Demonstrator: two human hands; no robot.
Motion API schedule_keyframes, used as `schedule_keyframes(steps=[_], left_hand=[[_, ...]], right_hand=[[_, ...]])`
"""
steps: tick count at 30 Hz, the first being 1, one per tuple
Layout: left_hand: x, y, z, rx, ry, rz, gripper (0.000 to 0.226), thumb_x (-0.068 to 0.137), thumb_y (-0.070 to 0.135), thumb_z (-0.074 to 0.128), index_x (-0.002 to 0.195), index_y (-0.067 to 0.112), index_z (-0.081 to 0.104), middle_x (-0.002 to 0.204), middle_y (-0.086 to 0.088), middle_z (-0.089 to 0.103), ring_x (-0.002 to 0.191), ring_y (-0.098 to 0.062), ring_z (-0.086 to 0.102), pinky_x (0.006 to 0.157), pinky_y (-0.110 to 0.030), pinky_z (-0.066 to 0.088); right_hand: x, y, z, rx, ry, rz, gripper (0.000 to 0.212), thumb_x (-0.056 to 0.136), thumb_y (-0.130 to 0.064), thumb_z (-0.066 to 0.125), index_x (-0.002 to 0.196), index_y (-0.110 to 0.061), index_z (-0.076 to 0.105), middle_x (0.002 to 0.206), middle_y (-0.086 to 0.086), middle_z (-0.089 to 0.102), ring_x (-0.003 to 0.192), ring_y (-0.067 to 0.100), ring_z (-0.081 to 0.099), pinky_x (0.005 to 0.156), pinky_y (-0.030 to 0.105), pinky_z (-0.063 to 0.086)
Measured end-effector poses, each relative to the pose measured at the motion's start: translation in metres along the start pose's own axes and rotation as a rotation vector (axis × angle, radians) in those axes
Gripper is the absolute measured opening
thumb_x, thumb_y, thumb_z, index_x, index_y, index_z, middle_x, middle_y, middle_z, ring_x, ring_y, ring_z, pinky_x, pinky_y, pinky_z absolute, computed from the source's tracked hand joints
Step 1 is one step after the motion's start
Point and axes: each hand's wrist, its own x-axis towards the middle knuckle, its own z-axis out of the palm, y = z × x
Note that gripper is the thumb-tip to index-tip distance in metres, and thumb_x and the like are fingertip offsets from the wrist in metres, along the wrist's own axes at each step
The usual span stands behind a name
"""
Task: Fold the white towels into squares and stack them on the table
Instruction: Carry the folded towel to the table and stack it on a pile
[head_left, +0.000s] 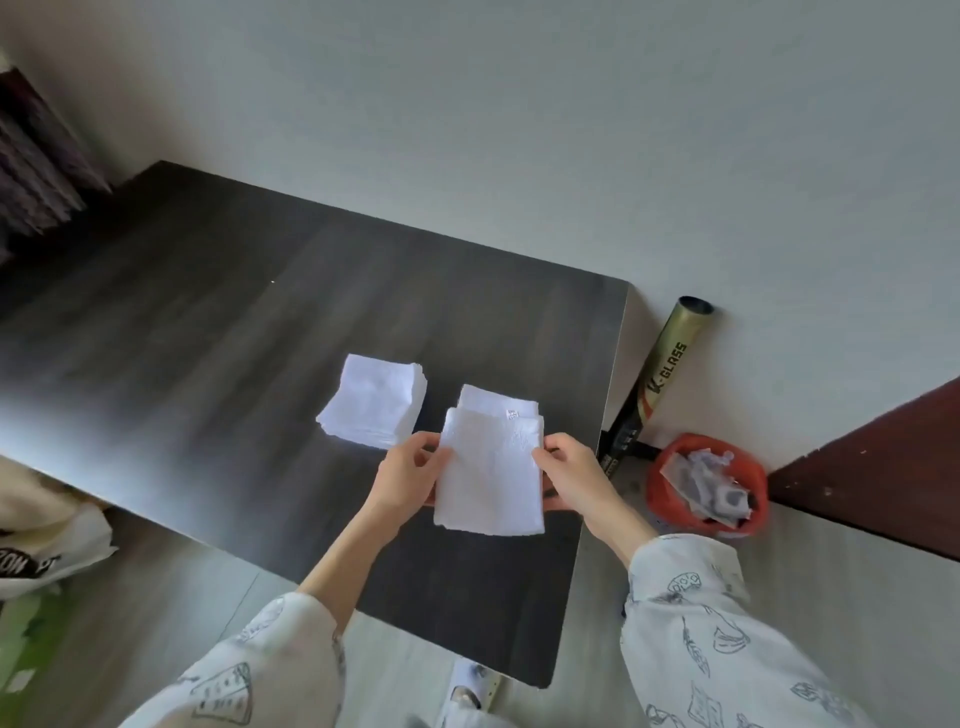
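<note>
White towel (489, 475) is held just above the worktop (208, 322), long axis going away from the person. Left hand (410, 480) & right hand (569, 478) each have a grip pinching one long side. Folded stack (374, 397) lies up-left, nearer to left hand.

Red waste bin (660, 483) of crumpled paper beside a gold tube (662, 364) against the wall (519, 104).

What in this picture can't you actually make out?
- Head view: small label on the white towel pile, print too small.
- How many towels the pile holds: hidden by the held white towel.
- Left hand and right hand fingers beneath it: covered.
- Red bin contents: blurred.
</note>
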Motion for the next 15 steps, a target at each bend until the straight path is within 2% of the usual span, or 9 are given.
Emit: schedule_keyframes(steps=[4, 9, 15], left_hand=[[0.059, 0.004, 0.007, 0.063, 0.016, -0.033, 0.022, 0.096, 0.026, 0.047, 0.112, 0.013, 0.055, 0.099, -0.007, 0.061, 0.091, -0.024, 0.062, 0.075, -0.038, 0.057], [0.115, -0.006, 0.016, 0.263, -0.002, -0.027, 0.022, 0.096, 0.033, 0.044, 0.109, 0.018, 0.054, 0.093, 0.002, 0.060, 0.087, -0.021, 0.060, 0.079, -0.040, 0.055], [0.149, -0.019, 0.025, 0.379, -0.079, -0.016, 0.024, 0.098, 0.030, 0.041, 0.112, 0.014, 0.051, 0.091, 0.002, 0.056, 0.080, -0.016, 0.053, 0.064, -0.022, 0.043]], right_hand=[[0.047, -0.002, 0.006, -0.001, 0.078, 0.067, 0.011, 0.094, -0.016, 0.043, 0.101, -0.014, 0.053, 0.098, 0.007, 0.062, 0.083, 0.018, 0.063, 0.059, 0.030, 0.057], [0.094, 0.007, 0.013, -0.071, 0.164, 0.150, 0.011, 0.094, -0.020, 0.042, 0.100, -0.016, 0.051, 0.097, 0.007, 0.061, 0.090, 0.026, 0.062, 0.076, 0.047, 0.057], [0.118, 0.017, 0.020, -0.115, 0.203, 0.241, 0.010, 0.095, -0.020, 0.042, 0.100, -0.017, 0.050, 0.098, 0.007, 0.061, 0.090, 0.026, 0.062, 0.078, 0.047, 0.056]])
